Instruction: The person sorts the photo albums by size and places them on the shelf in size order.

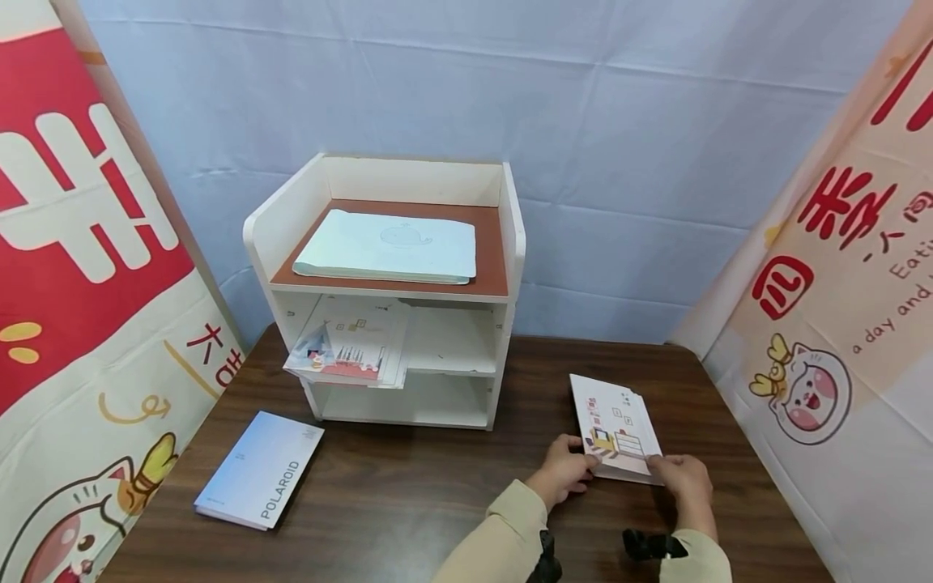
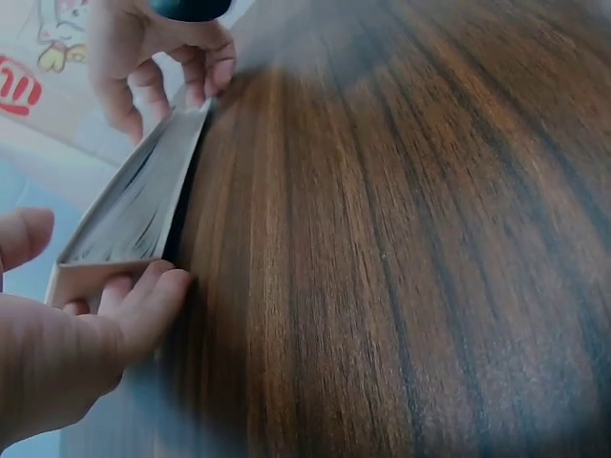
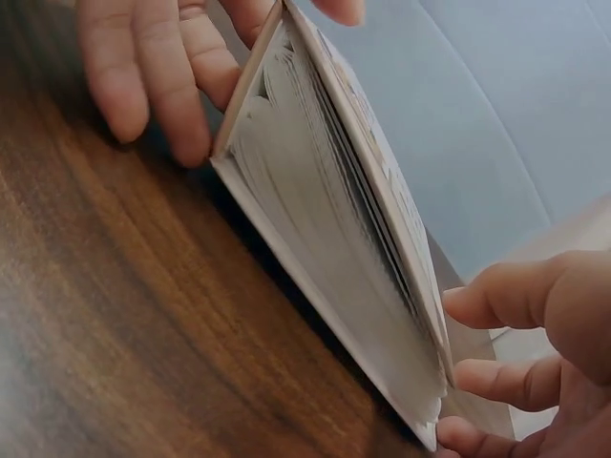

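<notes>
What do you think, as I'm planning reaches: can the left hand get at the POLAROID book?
Probably yes, on releasing the white book: only bare tabletop lies between the left hand and the POLAROID book.

Free tabletop [image 1: 408, 494] — shelf unit [image 1: 514, 235] beyond

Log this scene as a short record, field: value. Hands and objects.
left_hand: left hand at white book's near-left corner, fingers touching its spine
right_hand: right hand at near-right corner, thumb on the cover
lifted_off_table: cannot tell
shelf_unit: white shelf unit, back of the table
top_tier: pad with whale drawing
middle_tier: loose papers, overhanging the front
table_left: blue-white POLAROID book, lying flat
</notes>
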Demonstrator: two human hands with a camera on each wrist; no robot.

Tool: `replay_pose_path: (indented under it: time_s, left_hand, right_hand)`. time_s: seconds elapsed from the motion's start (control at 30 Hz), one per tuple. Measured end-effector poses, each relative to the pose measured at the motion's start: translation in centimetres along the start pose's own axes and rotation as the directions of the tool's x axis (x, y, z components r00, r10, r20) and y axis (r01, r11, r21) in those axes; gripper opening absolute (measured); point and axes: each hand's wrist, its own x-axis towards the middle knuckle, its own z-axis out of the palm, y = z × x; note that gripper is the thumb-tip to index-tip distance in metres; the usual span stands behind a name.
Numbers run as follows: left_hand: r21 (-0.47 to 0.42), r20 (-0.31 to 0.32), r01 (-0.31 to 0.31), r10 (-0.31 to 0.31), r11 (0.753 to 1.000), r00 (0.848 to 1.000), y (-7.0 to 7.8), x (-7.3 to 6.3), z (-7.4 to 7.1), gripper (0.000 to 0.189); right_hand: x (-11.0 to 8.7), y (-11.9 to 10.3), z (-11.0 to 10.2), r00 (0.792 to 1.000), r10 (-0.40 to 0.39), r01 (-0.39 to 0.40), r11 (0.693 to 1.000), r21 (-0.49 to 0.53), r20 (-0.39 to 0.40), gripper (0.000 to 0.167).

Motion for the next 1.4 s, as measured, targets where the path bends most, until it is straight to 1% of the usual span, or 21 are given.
replay_pose_path:
  time_s: [0.1, 0.23, 0.33, 0.4, 0.47, 0.6, 0.73, 0.8, 0.83, 0.9, 1.0, 1.07, 1.17, 1.23, 1.3, 1.33, 1.4]
  left_hand:
    - [0.026, -0.013, -0.014, 0.014, 1.0, 1.0, 0.1, -0.1, 0.1, 0.031]
    - [0.031, -0.05, -0.026, 0.027, 0.999, 0.998, 0.1, 0.0, -0.1, 0.027]
    - [0.04, -0.083, -0.036, 0.04, 0.999, 0.996, 0.2, 0.3, -0.4, 0.024]
    - [0.043, -0.1, -0.036, 0.04, 0.998, 0.994, 0.4, 0.5, -0.6, 0.024]
    - [0.043, -0.111, -0.036, 0.041, 0.998, 0.993, 0.5, 0.6, -0.8, 0.029]
    - [0.019, -0.115, -0.027, 0.029, 0.999, 0.993, 0.4, 0.5, -0.8, 0.043]
    - [0.001, -0.098, -0.037, 0.037, 0.999, 0.995, 0.2, 0.2, -0.9, 0.049]
    - [0.005, -0.094, -0.041, 0.041, 0.999, 0.995, 0.1, 0.1, -0.9, 0.05]
    - [0.007, -0.091, -0.041, 0.041, 0.999, 0.995, 0.0, 0.1, -1.0, 0.05]
    - [0.015, -0.09, -0.038, 0.04, 0.999, 0.995, 0.0, 0.0, -1.1, 0.051]
    - [0.017, -0.088, -0.033, 0.035, 0.999, 0.995, -0.1, 0.1, -1.2, 0.052]
    - [0.015, -0.083, -0.036, 0.037, 0.999, 0.996, 0.0, 0.1, -1.2, 0.053]
    - [0.009, -0.078, -0.04, 0.041, 0.999, 0.996, 0.2, 0.0, -1.2, 0.053]
    - [0.002, -0.076, -0.037, 0.037, 0.999, 0.996, 0.3, -0.3, -1.3, 0.053]
    - [-0.005, -0.078, -0.032, 0.031, 0.999, 0.996, 0.4, -0.7, -1.4, 0.053]
    - [-0.009, -0.079, -0.03, 0.029, 0.999, 0.996, 0.4, -1.0, -1.5, 0.053]
    - [-0.017, -0.078, -0.033, 0.032, 0.999, 0.996, 0.4, -1.5, -1.7, 0.053]
  right_hand:
    - [0.1, 0.0, -0.2, 0.999, 0.011, -0.012, 0.999, 0.038, 0.033, 0.054]
    - [0.2, 0.1, -0.1, 0.995, 0.065, -0.073, 0.992, 0.101, 0.08, 0.057]
    - [0.3, 0.2, -0.1, 0.99, 0.086, -0.102, 0.985, 0.138, 0.115, 0.065]
    - [0.4, 0.2, -0.2, 0.986, 0.08, -0.103, 0.982, 0.159, 0.144, 0.071]
    - [0.4, 0.2, -0.3, 0.98, 0.071, -0.106, 0.977, 0.184, 0.184, 0.078]
    - [0.6, 0.3, -0.5, 0.965, 0.056, -0.112, 0.971, 0.212, 0.255, 0.077]
    - [0.8, 0.5, -0.7, 0.963, 0.094, -0.148, 0.968, 0.201, 0.254, 0.068]
    - [0.8, 0.6, -0.7, 0.964, 0.108, -0.161, 0.966, 0.204, 0.244, 0.057]
    - [0.8, 0.7, -0.7, 0.964, 0.109, -0.162, 0.964, 0.209, 0.241, 0.053]
    - [0.7, 0.8, -0.7, 0.966, 0.085, -0.142, 0.963, 0.227, 0.244, 0.046]
    - [0.6, 0.7, -0.7, 0.967, 0.064, -0.122, 0.965, 0.231, 0.246, 0.049]
    - [0.6, 0.6, -0.7, 0.969, 0.069, -0.126, 0.965, 0.232, 0.239, 0.057]
    - [0.4, 0.3, -0.7, 0.973, 0.075, -0.125, 0.967, 0.224, 0.218, 0.061]
    - [0.0, 0.2, -0.7, 0.976, 0.07, -0.119, 0.965, 0.232, 0.206, 0.059]
    - [-0.5, 0.2, -0.6, 0.979, 0.05, -0.096, 0.968, 0.234, 0.197, 0.058]
    - [-0.8, 0.1, -0.6, 0.98, 0.035, -0.081, 0.968, 0.236, 0.195, 0.059]
    - [-1.5, 0.1, -0.5, 0.983, 0.03, -0.074, 0.968, 0.24, 0.183, 0.061]
